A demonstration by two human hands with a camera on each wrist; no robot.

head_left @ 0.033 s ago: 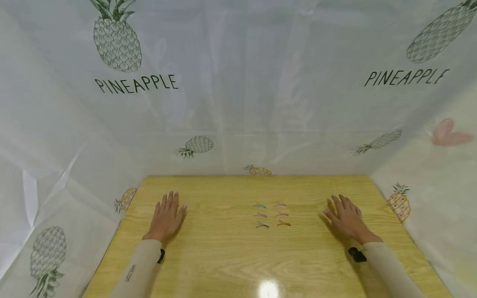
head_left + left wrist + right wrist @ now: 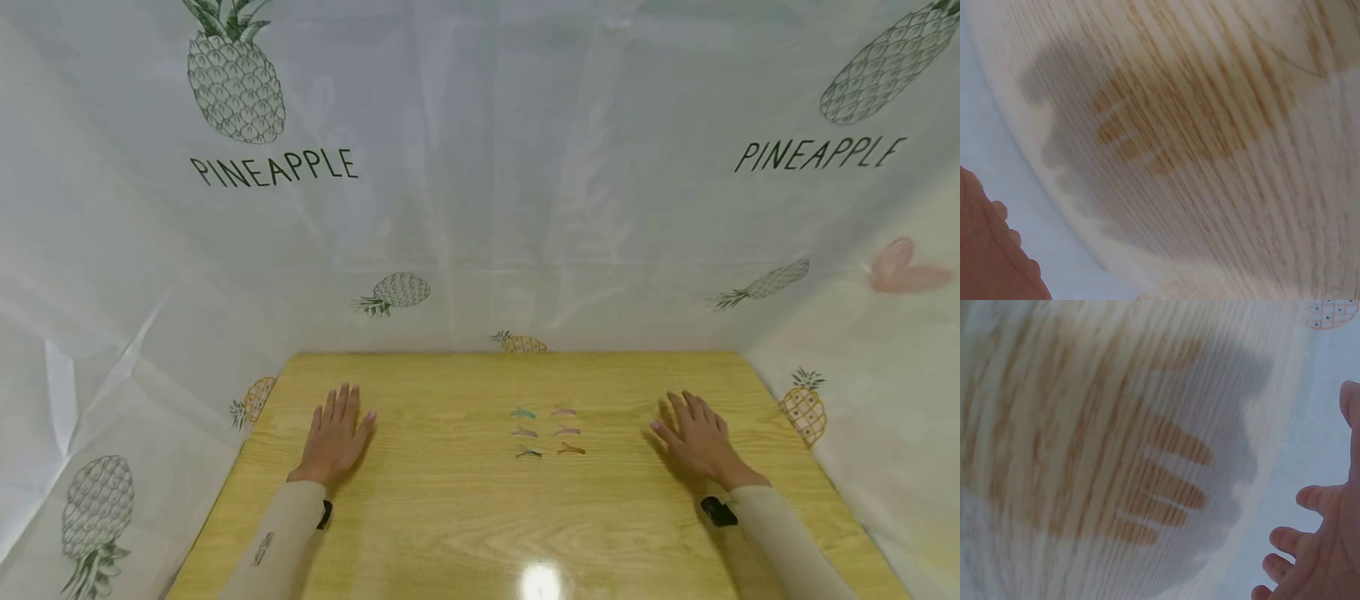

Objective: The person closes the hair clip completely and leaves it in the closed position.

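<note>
Several small slim clips, which look like hair clips, lie on the wooden table right of its middle in two columns. The left column holds a teal clip (image 2: 523,413), a mauve clip (image 2: 525,432) and a dark bluish clip (image 2: 528,452). To the right are a pale pink clip (image 2: 564,412), a pink clip (image 2: 567,431) and an orange-brown clip (image 2: 572,449). My left hand (image 2: 334,435) is palm down over the table's left side, fingers extended. On the right, my right hand (image 2: 701,442) has its fingers spread, nearest to the right column. Both hands hold nothing.
The wood-grain table (image 2: 450,517) has a bright glare spot near its front. White cloth (image 2: 480,208) printed with pineapples encloses the back and both sides. A dark band (image 2: 325,515) circles the left wrist and a black device (image 2: 719,512) the right.
</note>
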